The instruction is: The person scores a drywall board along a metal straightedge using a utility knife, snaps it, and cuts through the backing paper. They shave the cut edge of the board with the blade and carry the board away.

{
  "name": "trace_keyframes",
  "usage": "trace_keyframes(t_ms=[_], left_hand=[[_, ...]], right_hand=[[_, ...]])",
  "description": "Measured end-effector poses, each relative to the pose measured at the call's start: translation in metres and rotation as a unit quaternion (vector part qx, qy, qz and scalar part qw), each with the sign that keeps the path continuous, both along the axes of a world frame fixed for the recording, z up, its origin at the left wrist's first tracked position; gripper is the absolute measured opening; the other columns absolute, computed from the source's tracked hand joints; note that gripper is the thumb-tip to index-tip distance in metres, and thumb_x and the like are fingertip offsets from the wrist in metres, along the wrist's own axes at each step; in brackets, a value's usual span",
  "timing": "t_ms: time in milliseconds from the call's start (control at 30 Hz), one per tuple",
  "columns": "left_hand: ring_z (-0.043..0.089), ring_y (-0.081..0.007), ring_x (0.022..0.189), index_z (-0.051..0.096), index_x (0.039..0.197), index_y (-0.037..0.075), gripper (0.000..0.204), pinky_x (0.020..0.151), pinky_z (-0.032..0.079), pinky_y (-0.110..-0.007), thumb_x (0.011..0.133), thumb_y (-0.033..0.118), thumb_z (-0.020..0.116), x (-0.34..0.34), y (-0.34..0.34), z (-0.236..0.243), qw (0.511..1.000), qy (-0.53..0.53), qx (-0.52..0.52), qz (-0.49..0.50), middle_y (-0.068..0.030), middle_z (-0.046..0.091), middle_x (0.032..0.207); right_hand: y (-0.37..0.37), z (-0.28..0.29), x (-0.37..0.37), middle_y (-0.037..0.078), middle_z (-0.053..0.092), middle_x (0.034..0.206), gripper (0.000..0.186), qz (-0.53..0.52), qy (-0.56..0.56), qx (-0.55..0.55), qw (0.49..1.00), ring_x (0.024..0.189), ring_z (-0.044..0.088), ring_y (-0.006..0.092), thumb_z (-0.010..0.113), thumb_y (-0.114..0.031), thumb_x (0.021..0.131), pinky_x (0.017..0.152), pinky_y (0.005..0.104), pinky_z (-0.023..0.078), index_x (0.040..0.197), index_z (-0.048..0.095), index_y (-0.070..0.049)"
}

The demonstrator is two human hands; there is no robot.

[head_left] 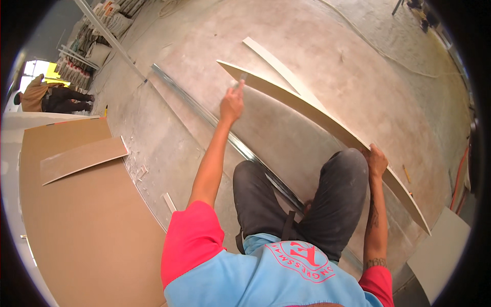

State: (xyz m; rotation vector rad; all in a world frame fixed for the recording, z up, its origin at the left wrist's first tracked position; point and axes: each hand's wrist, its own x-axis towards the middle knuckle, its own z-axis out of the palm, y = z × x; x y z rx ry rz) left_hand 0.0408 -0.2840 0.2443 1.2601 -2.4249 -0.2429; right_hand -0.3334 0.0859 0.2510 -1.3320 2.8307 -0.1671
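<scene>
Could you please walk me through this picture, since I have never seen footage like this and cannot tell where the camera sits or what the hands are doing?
There is no machine here. A person wears a wide-angle camera on the head, looking down, so you see their own arms, knees and shirt from above, and straight edges bend near the rim.

The person kneels on a large drywall sheet lying on the floor. The left hand reaches forward holding a small tool, probably a knife, at a long narrow cut strip of board. The right hand grips the same strip nearer its other end, holding it up on edge.

A long metal rail runs across the sheet beside the left arm. To the left lies a stack of brown boards with a small offcut on top. Another person crouches far off at the upper left.
</scene>
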Motion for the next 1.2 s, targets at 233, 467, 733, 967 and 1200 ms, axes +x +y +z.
trace_keyframes(t_ms=[233,467,733,967,1200], left_hand=[[0.061,-0.038,0.077,0.045,0.14,0.032,0.05,0.065,0.049,-0.048,0.093,0.016,0.049,-0.048,0.058,0.014,0.986,-0.011,0.09,-0.139,-0.0171,0.056,0.092],[0.06,-0.0406,0.075,0.043,0.142,0.025,0.052,0.066,0.049,-0.048,0.092,0.014,0.047,0.004,-0.039,0.011,0.999,0.024,0.022,-0.014,-0.0191,0.055,0.09],[0.058,-0.0361,0.074,0.044,0.142,0.027,0.051,0.066,0.049,-0.043,0.093,0.015,0.051,-0.051,0.058,0.014,0.975,0.025,0.129,-0.177,-0.0165,0.055,0.088],[0.06,-0.0362,0.077,0.047,0.139,0.031,0.049,0.067,0.05,-0.044,0.093,0.016,0.051,-0.011,-0.016,0.016,0.992,0.01,0.099,-0.072,-0.0144,0.056,0.092],[0.062,-0.038,0.079,0.043,0.141,0.032,0.051,0.068,0.052,-0.047,0.093,0.016,0.049,-0.054,0.029,0.006,0.99,-0.015,0.062,-0.125,-0.0137,0.056,0.102]], right_hand=[[0.006,0.008,-0.004,0.012,0.064,0.076,0.037,0.002,0.01,0.012,1.0,0.073,0.063,0.0351,0.072,-0.038,0.078,0.061,0.0464,0.047,0.078,0.054,-0.007],[0.003,0.005,-0.001,0.011,0.063,0.075,0.036,0.003,0.014,0.001,1.0,0.073,0.063,0.0351,0.073,-0.038,0.078,0.061,0.0466,0.047,0.079,0.054,-0.007],[0.005,0.005,-0.001,0.013,0.062,0.074,0.036,0.007,0.006,-0.006,1.0,0.072,0.062,0.0362,0.073,-0.037,0.078,0.06,0.0475,0.045,0.079,0.054,-0.007],[0.002,0.005,0.0,0.013,0.062,0.074,0.036,0.017,0.002,-0.02,1.0,0.072,0.062,0.0362,0.073,-0.038,0.078,0.061,0.0467,0.046,0.078,0.054,-0.007],[0.009,0.001,-0.005,0.013,0.062,0.074,0.036,-0.003,0.016,-0.004,1.0,0.072,0.062,0.0352,0.074,-0.038,0.077,0.06,0.0464,0.046,0.079,0.056,-0.007]])
